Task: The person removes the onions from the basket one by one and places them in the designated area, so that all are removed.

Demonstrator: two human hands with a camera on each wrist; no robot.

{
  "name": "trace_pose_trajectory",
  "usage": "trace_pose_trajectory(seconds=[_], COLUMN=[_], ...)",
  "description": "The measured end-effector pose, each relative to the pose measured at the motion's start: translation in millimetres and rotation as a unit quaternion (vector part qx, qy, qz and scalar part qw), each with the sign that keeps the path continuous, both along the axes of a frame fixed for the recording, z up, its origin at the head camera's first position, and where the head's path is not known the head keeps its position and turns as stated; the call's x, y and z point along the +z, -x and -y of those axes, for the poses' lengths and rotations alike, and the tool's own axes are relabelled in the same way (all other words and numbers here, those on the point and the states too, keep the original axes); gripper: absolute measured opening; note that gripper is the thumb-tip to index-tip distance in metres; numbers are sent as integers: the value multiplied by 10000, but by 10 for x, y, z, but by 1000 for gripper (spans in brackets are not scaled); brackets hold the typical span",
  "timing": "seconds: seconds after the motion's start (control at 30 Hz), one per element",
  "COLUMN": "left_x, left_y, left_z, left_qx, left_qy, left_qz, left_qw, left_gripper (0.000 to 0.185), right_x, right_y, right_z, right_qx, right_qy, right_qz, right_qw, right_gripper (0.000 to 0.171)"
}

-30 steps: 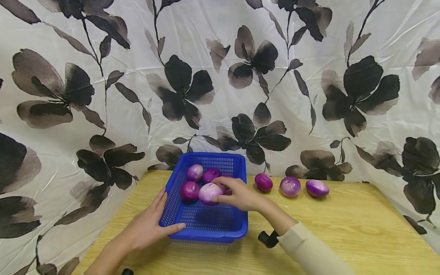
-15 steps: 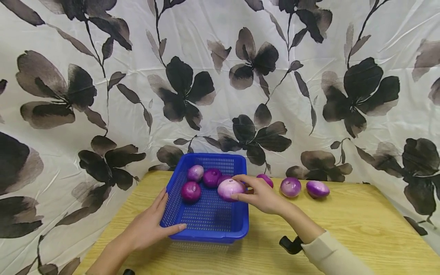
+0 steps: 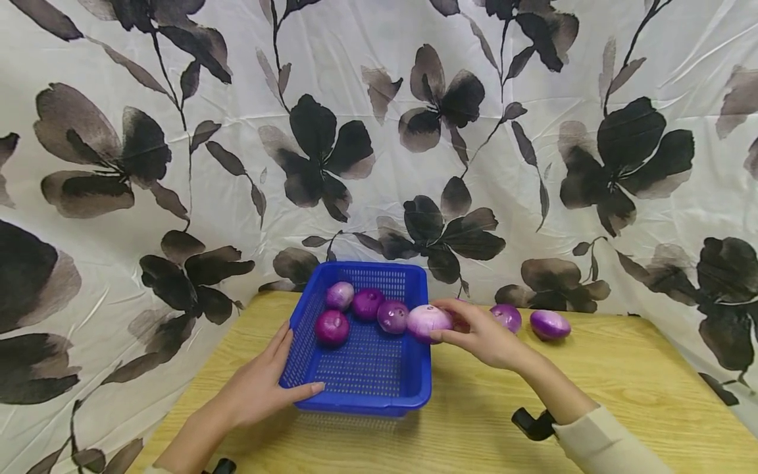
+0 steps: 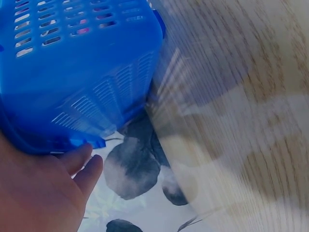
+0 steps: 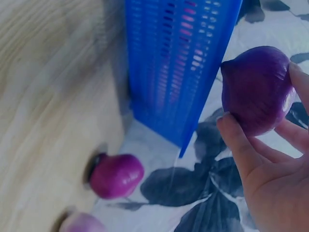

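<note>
My right hand (image 3: 485,336) holds a pale purple onion (image 3: 428,321) between thumb and fingers, over the right rim of the blue plastic basket (image 3: 367,403). In the right wrist view the held onion (image 5: 258,92) appears darker, in front of the fingers (image 5: 236,140). Several red onions sit toward the back of the basket, among them a dark one (image 3: 331,328) and a lighter one (image 3: 393,316). My left hand (image 3: 251,392) rests at the basket's near left corner, fingers straight along the left side and thumb over the rim. Its fingers (image 4: 89,174) touch the rim in the left wrist view.
Two onions, one round (image 3: 506,317) and one longer (image 3: 550,325), lie on the wooden table (image 3: 592,382) to the right. A third onion (image 5: 117,176) lies beside the basket, mostly hidden by my right hand in the head view. A floral cloth (image 3: 355,164) hangs behind the table.
My right hand has carried the onion rightward from inside the basket to its right rim, uncovering another onion in there. The left hand and the basket stay in place.
</note>
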State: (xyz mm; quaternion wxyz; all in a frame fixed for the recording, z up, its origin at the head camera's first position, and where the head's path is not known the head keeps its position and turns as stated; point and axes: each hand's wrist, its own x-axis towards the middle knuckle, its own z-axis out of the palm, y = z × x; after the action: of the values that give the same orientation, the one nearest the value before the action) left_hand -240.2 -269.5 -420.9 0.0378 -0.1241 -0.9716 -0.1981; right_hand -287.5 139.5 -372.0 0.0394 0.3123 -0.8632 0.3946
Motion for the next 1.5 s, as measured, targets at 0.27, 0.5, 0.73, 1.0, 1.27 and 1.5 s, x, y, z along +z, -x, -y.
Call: trace_pose_trajectory(seconds=[0.27, 0.5, 0.73, 1.0, 1.27, 1.5], left_x=[15, 12, 37, 33, 45, 25], left_y=[5, 21, 26, -9, -6, -19], left_z=[-9, -15, 4, -11, -32, -25], left_qx=[-14, -33, -35, -20, 3, -18], left_qy=[0, -1, -27, -50, -49, -58], left_qz=[-11, 21, 21, 51, 70, 36], left_qw=[10000, 10000, 10000, 10000, 10000, 10000], left_gripper=[128, 129, 128, 128, 128, 128], right_x=[-148, -266, -367, -585, -686, -720], right_y=[4, -15, 31, 96, 142, 161], right_z=[-264, -472, -537, -604, -623, -617], right_qx=[-264, -422, -472, -461, -348, -394], right_qy=[-118, -286, -406, -564, -457, -569], right_qz=[-141, -81, -202, -78, 31, 49], right_qw=[9995, 9987, 9979, 9973, 9983, 9976], right_gripper=[53, 49, 46, 43, 43, 42])
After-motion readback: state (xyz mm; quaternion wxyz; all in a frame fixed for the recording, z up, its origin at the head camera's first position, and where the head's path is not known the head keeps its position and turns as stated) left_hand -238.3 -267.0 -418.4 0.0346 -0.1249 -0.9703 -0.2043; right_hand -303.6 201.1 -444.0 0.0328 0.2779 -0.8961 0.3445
